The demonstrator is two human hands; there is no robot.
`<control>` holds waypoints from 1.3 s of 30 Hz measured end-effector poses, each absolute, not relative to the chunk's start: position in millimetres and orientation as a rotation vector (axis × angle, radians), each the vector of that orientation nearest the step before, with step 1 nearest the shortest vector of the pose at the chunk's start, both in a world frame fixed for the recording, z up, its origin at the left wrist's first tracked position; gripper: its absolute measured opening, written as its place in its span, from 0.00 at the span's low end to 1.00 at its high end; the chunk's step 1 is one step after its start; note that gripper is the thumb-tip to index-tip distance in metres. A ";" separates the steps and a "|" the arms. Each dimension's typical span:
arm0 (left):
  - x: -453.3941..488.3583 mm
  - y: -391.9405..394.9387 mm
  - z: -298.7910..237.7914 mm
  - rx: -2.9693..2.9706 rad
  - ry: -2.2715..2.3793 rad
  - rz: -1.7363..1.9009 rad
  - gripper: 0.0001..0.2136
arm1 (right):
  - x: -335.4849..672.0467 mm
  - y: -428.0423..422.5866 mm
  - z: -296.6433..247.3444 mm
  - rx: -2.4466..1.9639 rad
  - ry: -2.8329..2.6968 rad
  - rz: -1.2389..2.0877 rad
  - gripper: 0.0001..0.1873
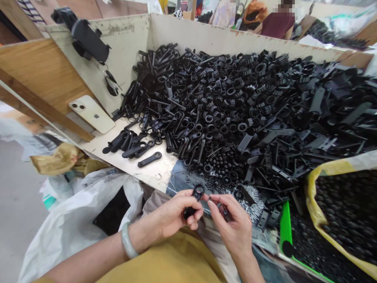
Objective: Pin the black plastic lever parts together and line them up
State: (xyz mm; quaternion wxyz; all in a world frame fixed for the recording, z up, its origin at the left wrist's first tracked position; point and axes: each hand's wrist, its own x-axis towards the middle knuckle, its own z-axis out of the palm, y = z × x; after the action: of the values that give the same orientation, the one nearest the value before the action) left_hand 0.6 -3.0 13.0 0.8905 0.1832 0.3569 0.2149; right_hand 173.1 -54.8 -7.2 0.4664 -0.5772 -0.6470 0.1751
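Observation:
My left hand (167, 214) pinches a black plastic lever part (198, 192) with a ring at its top end. My right hand (232, 222) faces it from the right, its fingertips gripping a small dark piece (219, 206) right beside that ring. The exact shape of the small piece is hidden by my fingers. Just beyond my hands, a large heap of mixed black plastic parts (235, 110) fills a walled wooden bench. Silvery pins (250, 204) lie scattered near my right hand. A few finished-looking black levers (149, 159) rest on a pale board.
A smartphone (92, 114) leans on the bench's left wall, below a black phone holder (86, 39). A yellow-rimmed sack of black pieces (338, 200) sits right, beside a green strip (285, 228). A white plastic bag (79, 220) lies left. A co-worker (277, 23) sits beyond the far wall.

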 end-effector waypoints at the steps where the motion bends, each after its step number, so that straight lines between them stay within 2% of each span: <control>1: -1.8 -3.6 12.5 0.430 0.730 0.444 0.11 | 173.5 -54.8 -6.5 -1.418 -1.590 0.440 0.04; 14: -11.8 -11.4 -2.7 0.887 0.869 0.398 0.08 | 166.7 -46.2 -8.8 -1.321 -1.808 0.373 0.07; 20: -10.9 -6.7 -3.9 1.127 0.908 0.429 0.07 | 164.5 -46.6 -8.7 -1.358 -1.782 0.441 0.07; 30: -12.3 -6.0 4.5 1.252 0.981 0.431 0.08 | 153.8 -50.4 -9.5 -1.399 -1.686 0.420 0.08; 39: -13.6 -1.8 -14.3 1.381 0.969 0.493 0.07 | 152.9 -56.0 -12.9 -1.373 -1.822 0.369 0.13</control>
State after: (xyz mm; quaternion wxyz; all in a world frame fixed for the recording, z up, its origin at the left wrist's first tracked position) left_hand -13.6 -1.8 -14.3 0.6381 0.6050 0.4244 0.2160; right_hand 152.9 -56.0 -12.9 0.4034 -0.5434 -0.7215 0.1462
